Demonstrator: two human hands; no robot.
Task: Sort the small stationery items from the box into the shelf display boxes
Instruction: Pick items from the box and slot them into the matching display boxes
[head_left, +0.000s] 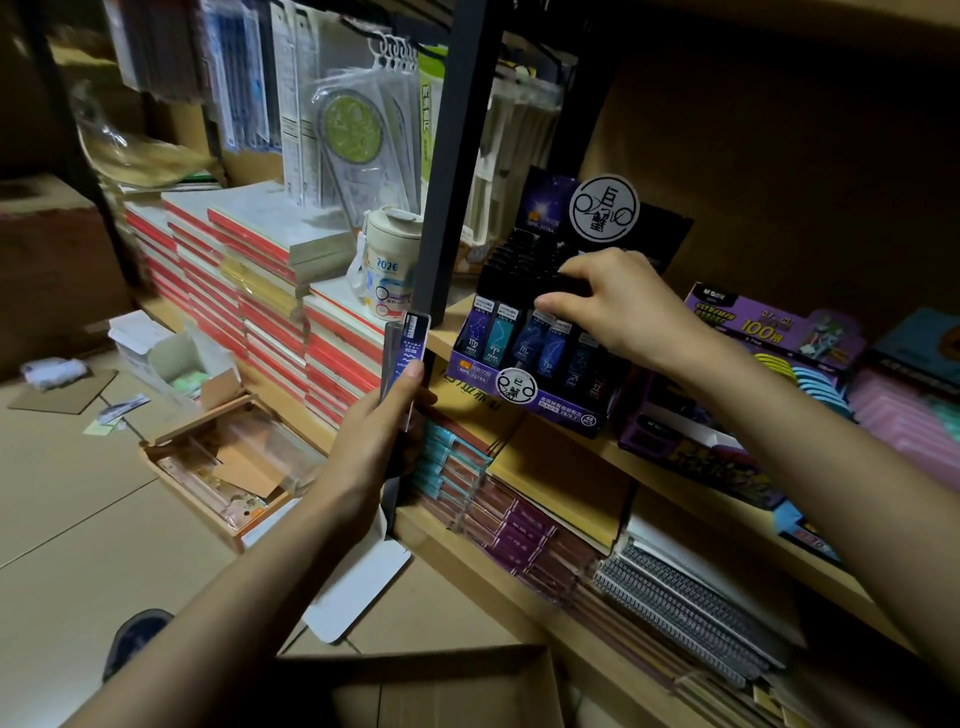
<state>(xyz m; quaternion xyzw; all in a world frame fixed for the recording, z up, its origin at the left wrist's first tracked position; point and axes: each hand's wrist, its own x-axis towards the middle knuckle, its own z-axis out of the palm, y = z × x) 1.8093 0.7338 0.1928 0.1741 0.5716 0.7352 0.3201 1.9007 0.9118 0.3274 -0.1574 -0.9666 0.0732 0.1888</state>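
My left hand (376, 441) grips a small stack of slim dark-blue lead cases (407, 353), held upright in front of the shelf's black post. My right hand (618, 306) reaches into the purple constellation display box (530, 400) on the wooden shelf, its fingers pinching a dark case (569, 286) among the upper rows. The front row of the box holds several blue cases standing upright. An open cardboard box (441, 686) lies at the bottom of the view, its inside dark.
To the right stands a purple "100" display box (769, 332) with coloured packs. The shelf below carries notebooks (524, 535) and spiral pads. Red-edged notebook stacks (270, 291), a cream cup (387, 270) and a wooden tray (228, 467) lie to the left.
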